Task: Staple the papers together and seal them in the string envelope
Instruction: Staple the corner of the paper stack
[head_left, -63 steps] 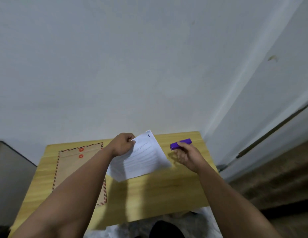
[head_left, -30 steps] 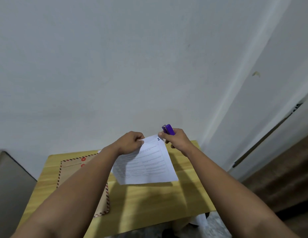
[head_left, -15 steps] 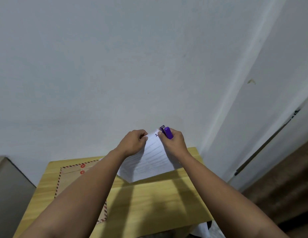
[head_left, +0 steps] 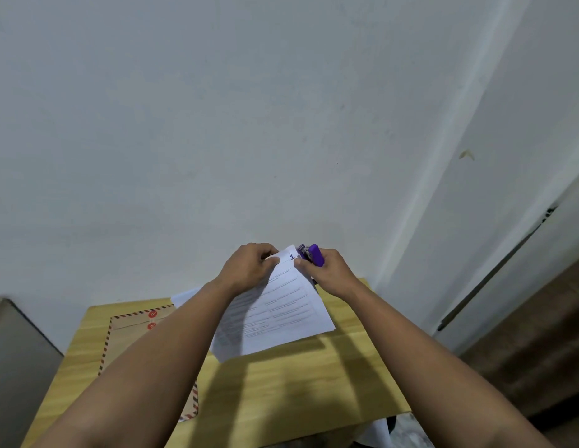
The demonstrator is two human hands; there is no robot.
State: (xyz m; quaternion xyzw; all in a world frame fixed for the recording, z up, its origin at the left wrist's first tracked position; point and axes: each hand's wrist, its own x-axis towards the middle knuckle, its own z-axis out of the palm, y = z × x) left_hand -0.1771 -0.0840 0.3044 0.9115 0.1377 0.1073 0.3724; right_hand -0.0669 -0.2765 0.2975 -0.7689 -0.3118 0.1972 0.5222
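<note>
Wooden table (head_left: 314,399), both hands still gripping, left (head_left: 249,270) papers (head_left: 275,315), right (head_left: 330,273) stapler (head_left: 315,254), now at corner.

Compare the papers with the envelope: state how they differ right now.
The papers are white and printed; the envelope is brown with a striped border. The papers are held up off the table by both hands; the envelope lies flat on it, untouched. Both are flat and rectangular.

A wooden table (head_left: 314,399) stands against a pale wall (head_left: 217,124), a grey cabinet (head_left: 16,367) beside it.
</note>
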